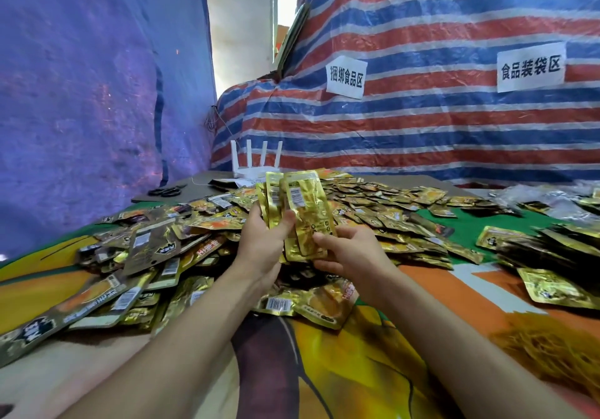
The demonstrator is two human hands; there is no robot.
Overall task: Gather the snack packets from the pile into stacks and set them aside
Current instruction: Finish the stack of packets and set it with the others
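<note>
Striped red, white and blue tarp (pixel 422 126) fills the back, plain blue tarp (pixel 81 93) on the left; below them the table's printed orange-and-green cloth (pixel 363 363); across it sprawls the pile of snack packets (pixel 373 204), flat glossy gold-and-black sachets with orange pictures and white barcode labels, lying every which way; darker stacks (pixel 552 246) sit well apart at the right edge; centre stage, a bundle of packets (pixel 303 214) stands upright above the pile, gold backs facing us; left hand (pixel 259 240) wraps its left side, right hand (pixel 347 249) pinches the lower right edge; behind, a white router (pixel 256 166); black scissors (pixel 165 191) nearby.
</note>
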